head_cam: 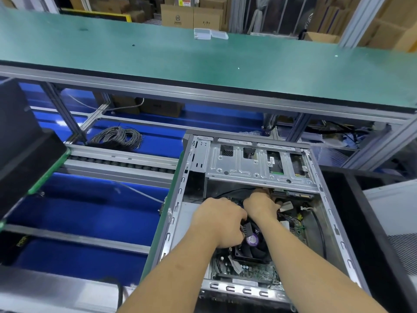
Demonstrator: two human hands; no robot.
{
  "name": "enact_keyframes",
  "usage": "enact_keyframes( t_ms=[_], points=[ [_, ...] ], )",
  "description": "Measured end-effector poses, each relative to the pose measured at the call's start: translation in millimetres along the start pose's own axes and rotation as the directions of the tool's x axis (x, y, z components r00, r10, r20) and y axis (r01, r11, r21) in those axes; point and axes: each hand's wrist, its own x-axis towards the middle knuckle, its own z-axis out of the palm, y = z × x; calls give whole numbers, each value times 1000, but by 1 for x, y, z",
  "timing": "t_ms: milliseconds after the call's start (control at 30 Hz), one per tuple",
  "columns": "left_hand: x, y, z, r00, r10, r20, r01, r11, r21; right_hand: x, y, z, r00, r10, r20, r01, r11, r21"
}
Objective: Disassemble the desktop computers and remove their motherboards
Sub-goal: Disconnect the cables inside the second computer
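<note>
An open grey desktop case [178, 199] lies on its side in front of me. Inside it the green motherboard [255, 271] carries a black cooler fan [255, 247] with a purple label. My left hand [220, 222] reaches into the case with its fingers curled down at the fan's far left edge; what they grip is hidden. My right hand [261, 204] reaches deeper, under the silver drive cage [255, 164], beside a white connector [287, 206]. Its fingertips are hidden, so its hold cannot be made out.
A green-topped bench [203, 62] runs across the back, with a clear plastic box [203, 33] on it. A coil of grey cable [119, 136] lies on blue flooring at the left. Black bins stand at the left edge [20, 143] and right [365, 222].
</note>
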Motion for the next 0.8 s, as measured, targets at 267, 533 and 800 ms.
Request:
enact_keyframes(
  t_ms=[267, 533, 800],
  points=[
    [1, 1, 3, 1000, 2, -19, -2, 1000, 20, -2, 0, 3, 1000, -28, -13, 29, 999, 44],
    [0, 0, 1, 1000, 13, -20, -13, 1000, 10, -2, -5, -12, 991, -19, 134, 36, 992, -122],
    [-1, 2, -3, 1000, 9, -14, -8, 1000, 28, -7, -26, -5, 953, -302, 24, 283, 860, -424]
  ],
)
